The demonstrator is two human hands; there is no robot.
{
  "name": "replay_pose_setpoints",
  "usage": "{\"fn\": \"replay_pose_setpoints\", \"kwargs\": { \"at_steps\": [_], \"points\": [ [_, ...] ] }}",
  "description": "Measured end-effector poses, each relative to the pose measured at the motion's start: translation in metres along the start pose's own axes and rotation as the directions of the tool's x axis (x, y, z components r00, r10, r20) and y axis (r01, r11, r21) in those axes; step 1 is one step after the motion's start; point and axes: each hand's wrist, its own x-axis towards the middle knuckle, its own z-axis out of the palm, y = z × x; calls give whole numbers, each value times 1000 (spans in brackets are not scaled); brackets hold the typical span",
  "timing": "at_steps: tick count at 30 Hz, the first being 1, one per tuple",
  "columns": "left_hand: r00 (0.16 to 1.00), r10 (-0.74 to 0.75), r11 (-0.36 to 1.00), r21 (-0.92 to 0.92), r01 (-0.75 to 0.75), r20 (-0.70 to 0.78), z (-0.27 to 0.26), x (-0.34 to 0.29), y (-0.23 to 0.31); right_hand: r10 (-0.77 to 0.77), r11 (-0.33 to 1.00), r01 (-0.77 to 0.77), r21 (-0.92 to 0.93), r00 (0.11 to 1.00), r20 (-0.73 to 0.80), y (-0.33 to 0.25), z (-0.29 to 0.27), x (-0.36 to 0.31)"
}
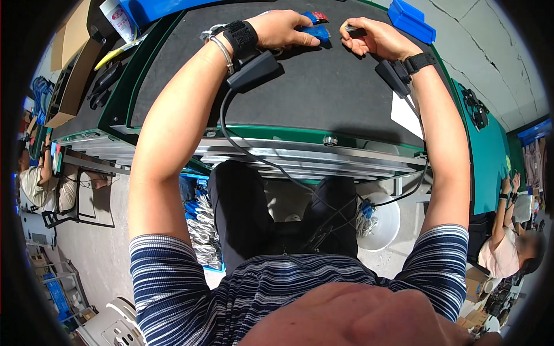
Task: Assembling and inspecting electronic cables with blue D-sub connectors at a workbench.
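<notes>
Near far tabletop [317,95] edge, hands [281,29] [382,39] apart

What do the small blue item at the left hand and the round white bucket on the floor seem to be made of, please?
The small blue item is possibly plastic, given its vivid colour; its finish is unclear. The round white bucket looks like smooth, fairly matt plastic, judging by its even surface.

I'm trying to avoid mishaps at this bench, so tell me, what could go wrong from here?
The black cable from the left wrist's box hangs over the bench's front edge; it might snag there if the left hand moves. The small dark item in the right hand seems held only by the fingers, so it could slip.
</notes>
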Motion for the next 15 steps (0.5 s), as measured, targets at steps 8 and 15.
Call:
{"fn": "replay_pose_setpoints", "kwargs": {
  "at_steps": [8, 15],
  "points": [
    [993, 56, 997, -41, -61, -102, 4, 3, -18, 28, 999, -26, 27, 995, -97, -6, 11, 1],
    [992, 9, 999, -44, -14, -124, 7, 3, -11, -52, 997, 50, -56, 998, -37, -1, 7, 1]
  ]
}}
